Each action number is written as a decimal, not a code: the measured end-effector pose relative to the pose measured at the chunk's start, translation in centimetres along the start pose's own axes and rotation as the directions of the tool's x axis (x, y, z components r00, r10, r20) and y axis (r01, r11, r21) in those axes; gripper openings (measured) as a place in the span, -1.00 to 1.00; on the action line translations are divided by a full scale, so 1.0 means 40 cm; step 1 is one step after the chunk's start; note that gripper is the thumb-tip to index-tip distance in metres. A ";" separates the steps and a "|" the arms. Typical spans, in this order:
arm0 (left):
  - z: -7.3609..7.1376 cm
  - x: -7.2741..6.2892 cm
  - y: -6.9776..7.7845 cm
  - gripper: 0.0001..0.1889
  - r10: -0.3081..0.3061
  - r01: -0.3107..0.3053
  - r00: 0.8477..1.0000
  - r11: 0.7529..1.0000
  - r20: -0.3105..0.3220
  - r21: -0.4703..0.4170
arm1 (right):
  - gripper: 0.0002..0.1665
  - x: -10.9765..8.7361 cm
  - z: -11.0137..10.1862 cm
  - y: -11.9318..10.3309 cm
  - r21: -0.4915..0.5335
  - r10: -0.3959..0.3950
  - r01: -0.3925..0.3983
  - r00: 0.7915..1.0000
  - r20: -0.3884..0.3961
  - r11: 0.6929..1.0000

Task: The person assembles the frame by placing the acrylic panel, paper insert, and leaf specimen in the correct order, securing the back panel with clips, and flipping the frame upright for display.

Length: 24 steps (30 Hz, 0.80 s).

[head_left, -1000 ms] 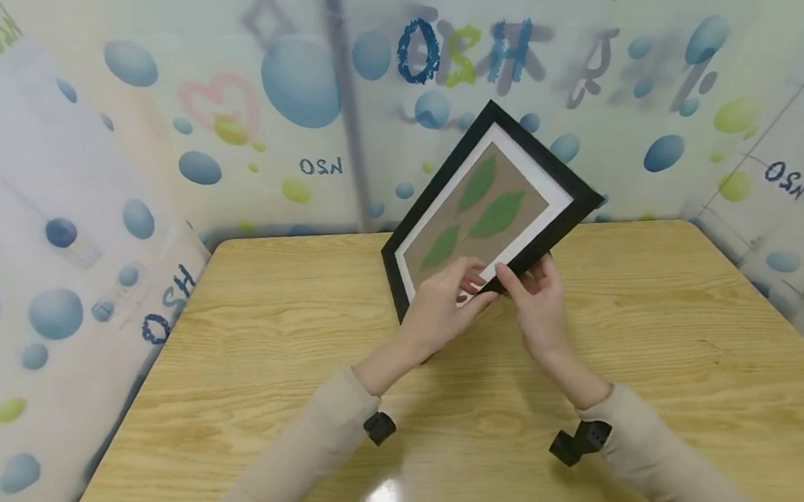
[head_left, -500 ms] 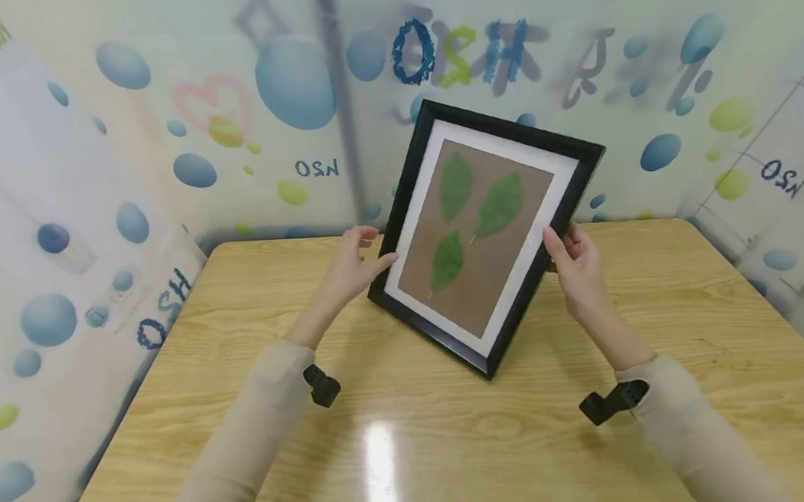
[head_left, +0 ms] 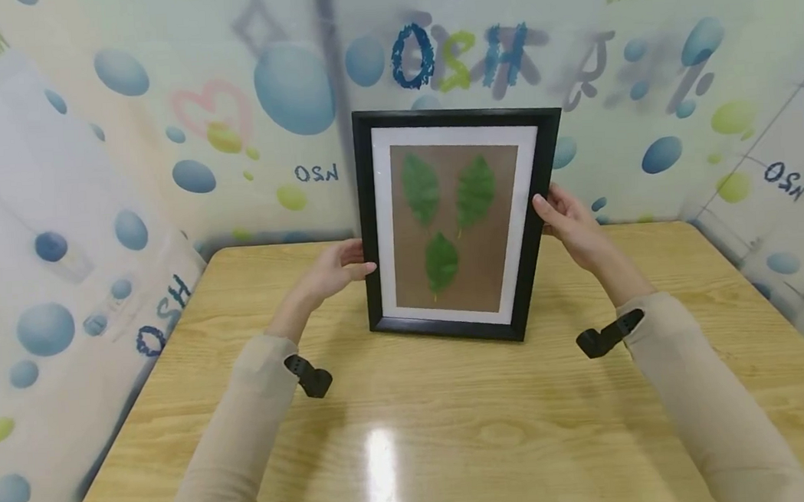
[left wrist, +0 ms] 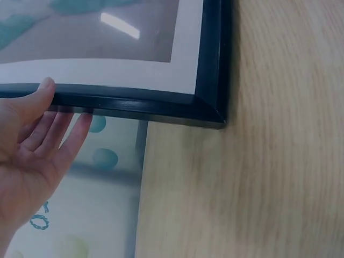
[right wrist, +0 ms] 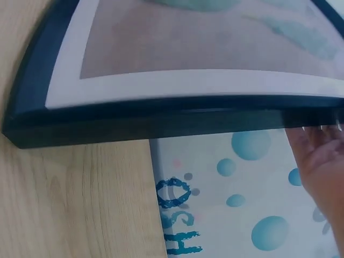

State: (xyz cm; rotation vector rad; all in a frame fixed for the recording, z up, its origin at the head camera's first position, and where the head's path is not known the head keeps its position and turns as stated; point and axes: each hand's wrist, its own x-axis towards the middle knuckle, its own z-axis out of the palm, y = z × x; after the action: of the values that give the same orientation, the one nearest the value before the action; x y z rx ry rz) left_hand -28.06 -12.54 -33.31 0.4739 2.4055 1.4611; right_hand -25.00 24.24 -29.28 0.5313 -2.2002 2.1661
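Observation:
A black picture frame [head_left: 448,329] stands nearly upright over the back of the table, its white mat around a brown sheet with three green leaves. My left hand [head_left: 334,272] grips its left side, thumb on the front and fingers behind the edge; the left wrist view shows the same pinch. On the opposite side, my right hand [head_left: 571,221] holds the frame's right edge a little higher, thumb in front. In the right wrist view the fingers [right wrist: 317,141] reach behind the edge. The frame's back is hidden.
The wooden table [head_left: 441,433] spreads under the frame and forearms, with a light reflection near its front. A printed curtain [head_left: 267,198] with blue and green dots hangs behind the table's back edge and at both sides. Black cameras sit on both wrists.
The frame has turned from a diagonal tilt to almost upright and now faces me. My left hand has moved left from the lower edge to its left side; the right hand has shifted up and right.

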 end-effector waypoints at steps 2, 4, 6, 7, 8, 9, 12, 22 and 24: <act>0.003 -0.008 -0.003 -0.35 0.005 -0.004 1.000 1.000 -0.025 0.020 | -0.46 0.013 -0.002 0.000 0.001 0.022 -0.022 1.000 0.008 1.000; 0.009 -0.016 -0.004 -0.36 0.021 -0.019 0.998 0.999 -0.051 0.036 | -0.33 0.022 -0.003 0.000 0.006 0.037 -0.037 0.999 0.017 0.999; 0.017 -0.022 -0.007 -0.38 0.052 -0.050 0.996 0.998 -0.068 0.030 | -0.26 0.030 -0.005 0.001 0.018 0.043 -0.043 0.999 0.018 0.999; 0.020 -0.024 -0.008 -0.41 0.071 -0.070 0.995 0.997 -0.071 0.022 | -0.25 0.033 -0.006 0.002 0.028 0.042 -0.043 0.999 0.019 0.999; 0.022 -0.026 -0.009 -0.43 0.088 -0.087 0.993 0.996 -0.076 0.010 | -0.24 0.036 -0.006 0.004 0.040 0.045 -0.046 0.999 0.017 0.998; 0.025 -0.027 -0.010 -0.45 0.101 -0.102 0.992 0.995 -0.081 -0.006 | -0.24 0.040 -0.004 0.005 0.055 0.048 -0.049 0.999 0.013 0.997; 0.028 -0.024 -0.008 -0.48 0.116 -0.119 0.989 0.992 -0.096 -0.031 | -0.23 0.048 -0.003 0.009 0.057 0.079 -0.078 0.997 -0.014 0.995; 0.031 -0.015 -0.003 -0.39 0.021 -0.022 0.998 1.000 -0.064 -0.019 | -0.22 0.034 -0.007 0.033 -0.102 0.219 -0.225 0.973 -0.070 0.969; 0.033 -0.015 -0.003 -0.40 0.012 -0.013 0.997 1.000 -0.070 -0.017 | -0.22 0.031 -0.007 0.037 -0.101 0.218 -0.223 0.974 -0.064 0.970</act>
State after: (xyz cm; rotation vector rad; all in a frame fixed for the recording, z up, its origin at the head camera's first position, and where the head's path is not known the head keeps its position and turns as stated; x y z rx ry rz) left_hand -26.98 -11.78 -33.97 0.4419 2.4447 1.5273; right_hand -26.60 24.21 -30.41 0.2316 -2.4340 2.1128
